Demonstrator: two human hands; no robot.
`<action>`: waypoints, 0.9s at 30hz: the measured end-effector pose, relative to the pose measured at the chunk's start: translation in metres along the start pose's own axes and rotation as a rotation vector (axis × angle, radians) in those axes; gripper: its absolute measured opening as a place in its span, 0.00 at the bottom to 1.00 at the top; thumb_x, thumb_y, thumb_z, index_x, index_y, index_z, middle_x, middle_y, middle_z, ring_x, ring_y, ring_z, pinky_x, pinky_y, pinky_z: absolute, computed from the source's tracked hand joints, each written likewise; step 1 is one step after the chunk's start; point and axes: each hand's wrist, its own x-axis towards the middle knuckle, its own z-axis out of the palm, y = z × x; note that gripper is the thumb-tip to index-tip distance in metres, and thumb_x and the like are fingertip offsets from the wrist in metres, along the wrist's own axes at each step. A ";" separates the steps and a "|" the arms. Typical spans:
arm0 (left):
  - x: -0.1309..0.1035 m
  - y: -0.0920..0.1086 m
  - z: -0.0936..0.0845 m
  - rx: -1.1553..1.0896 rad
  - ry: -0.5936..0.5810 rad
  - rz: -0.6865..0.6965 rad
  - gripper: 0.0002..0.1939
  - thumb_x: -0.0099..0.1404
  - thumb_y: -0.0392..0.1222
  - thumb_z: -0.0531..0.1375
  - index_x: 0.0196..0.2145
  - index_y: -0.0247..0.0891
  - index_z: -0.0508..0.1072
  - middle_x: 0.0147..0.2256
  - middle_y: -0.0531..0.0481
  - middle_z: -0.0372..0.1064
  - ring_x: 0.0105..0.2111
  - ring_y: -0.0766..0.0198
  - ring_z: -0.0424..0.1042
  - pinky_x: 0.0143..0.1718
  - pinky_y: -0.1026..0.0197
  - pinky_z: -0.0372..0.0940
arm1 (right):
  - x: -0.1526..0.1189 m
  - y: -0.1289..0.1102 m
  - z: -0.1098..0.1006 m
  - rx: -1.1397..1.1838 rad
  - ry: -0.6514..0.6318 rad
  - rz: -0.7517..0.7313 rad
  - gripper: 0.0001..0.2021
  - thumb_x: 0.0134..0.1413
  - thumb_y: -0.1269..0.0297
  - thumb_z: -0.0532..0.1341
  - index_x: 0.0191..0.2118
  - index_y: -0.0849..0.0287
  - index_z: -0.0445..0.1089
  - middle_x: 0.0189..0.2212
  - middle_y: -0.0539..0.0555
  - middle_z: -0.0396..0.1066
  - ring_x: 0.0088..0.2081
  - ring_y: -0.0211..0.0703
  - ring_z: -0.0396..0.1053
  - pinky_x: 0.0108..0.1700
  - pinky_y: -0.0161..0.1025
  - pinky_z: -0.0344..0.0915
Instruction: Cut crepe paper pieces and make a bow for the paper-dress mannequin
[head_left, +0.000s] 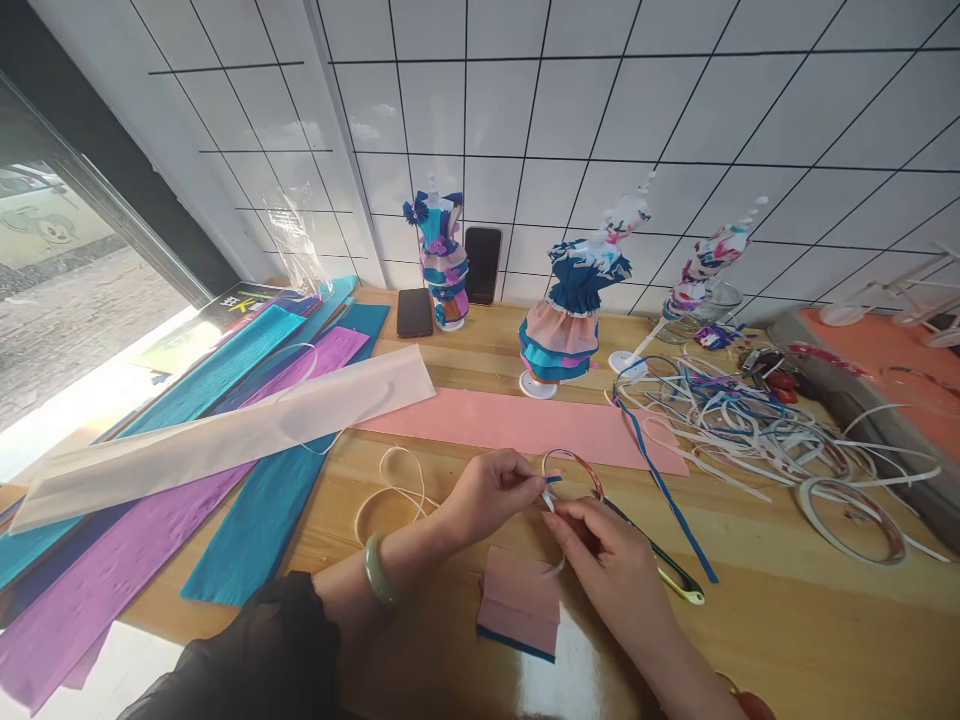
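Note:
My left hand (499,490), with a green bangle on its wrist, pinches a thin strip (551,492) that shows white and blue between the fingertips. Close beside it my right hand (607,545) grips the white part of the same strip. A pale tail hangs down from my right fingers. Below my hands lies a pink folded piece (519,605) with a dark blue lower edge. Just behind my hands is a ring of red and white tape (574,458). Scissors (679,580) lie partly behind my right hand.
Teal, purple and cream paper strips (225,420) cover the left side. A long pink strip (510,425) crosses the middle. Small dressed figures (562,320) and two phones (415,313) stand or lie near the tiled wall. Tangled thin strips (750,420) and a tape roll (851,520) are at the right.

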 end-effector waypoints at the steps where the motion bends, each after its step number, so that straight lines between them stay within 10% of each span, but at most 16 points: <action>1: 0.000 0.000 0.000 -0.039 -0.008 -0.018 0.11 0.57 0.43 0.59 0.25 0.31 0.70 0.26 0.49 0.68 0.29 0.68 0.68 0.33 0.66 0.63 | 0.000 0.000 0.001 -0.022 -0.039 -0.011 0.08 0.57 0.61 0.54 0.32 0.55 0.68 0.29 0.54 0.71 0.29 0.43 0.67 0.32 0.38 0.62; 10: 0.006 -0.007 -0.006 -0.400 -0.006 -0.188 0.17 0.52 0.50 0.64 0.25 0.30 0.69 0.27 0.47 0.70 0.28 0.65 0.71 0.32 0.61 0.68 | 0.003 0.002 -0.001 -0.091 -0.184 -0.096 0.11 0.58 0.59 0.53 0.35 0.55 0.72 0.33 0.53 0.75 0.34 0.43 0.72 0.37 0.38 0.66; 17: 0.010 -0.009 -0.011 -0.437 0.017 -0.214 0.17 0.51 0.49 0.64 0.24 0.29 0.69 0.24 0.48 0.69 0.27 0.65 0.71 0.32 0.59 0.68 | -0.011 0.006 -0.035 -0.535 0.076 0.078 0.13 0.58 0.58 0.51 0.39 0.57 0.69 0.35 0.56 0.75 0.34 0.50 0.72 0.34 0.44 0.67; 27: 0.010 -0.006 -0.014 -0.492 -0.038 -0.190 0.18 0.51 0.50 0.65 0.26 0.28 0.71 0.25 0.45 0.71 0.26 0.65 0.72 0.31 0.62 0.68 | -0.034 0.033 -0.050 -0.891 -0.136 0.106 0.19 0.54 0.74 0.44 0.45 0.64 0.68 0.41 0.62 0.74 0.37 0.53 0.73 0.36 0.47 0.68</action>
